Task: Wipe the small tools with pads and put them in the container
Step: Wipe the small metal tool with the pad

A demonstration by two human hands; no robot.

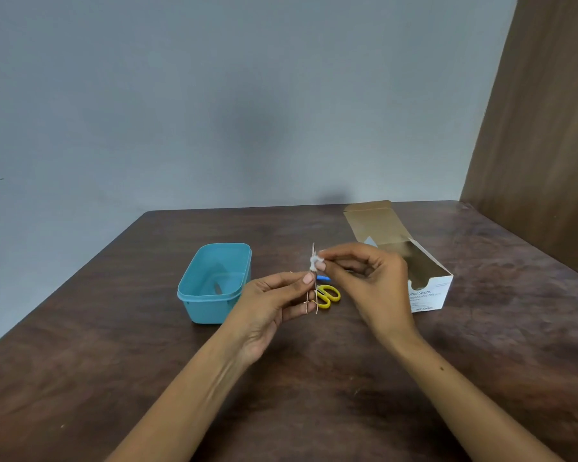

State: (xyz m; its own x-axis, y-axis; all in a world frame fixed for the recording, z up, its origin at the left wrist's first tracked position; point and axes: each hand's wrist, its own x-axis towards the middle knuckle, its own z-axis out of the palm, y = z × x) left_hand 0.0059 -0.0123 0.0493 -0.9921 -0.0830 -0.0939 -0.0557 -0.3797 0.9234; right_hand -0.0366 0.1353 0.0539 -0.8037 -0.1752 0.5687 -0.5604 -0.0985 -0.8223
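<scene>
From the head camera I see a dark wooden table (pixel 314 378) with a teal plastic container (pixel 214 281) on it, and I will place everything else against that container. Just to its right, raised above the tabletop, my left hand (pixel 274 305) pinches a thin metal tool that looks like tweezers (pixel 314 295) and holds it upright; the thumb and forefinger are curled round its lower half and the tip points up. My right hand (pixel 364 278) comes in from further right of the container and pinches a small white pad (pixel 315 261) between thumb and fingertips, the pad wrapped against the upper part of the tweezers, so the two hands meet on the same tool. The remaining fingers of the right hand are loosely curled behind the pad. Lying on the table to the right of the container, partly hidden behind the tweezers, are yellow-handled scissors (pixel 329 296), and just beyond them a small blue object (pixel 323 278) that I cannot identify. Well to the right of the container stands an open white box of alcohol swabs (pixel 427 295) with its cardboard flap folded back. Inside the container I can see something pale near the bottom, but I cannot tell what it is.
</scene>
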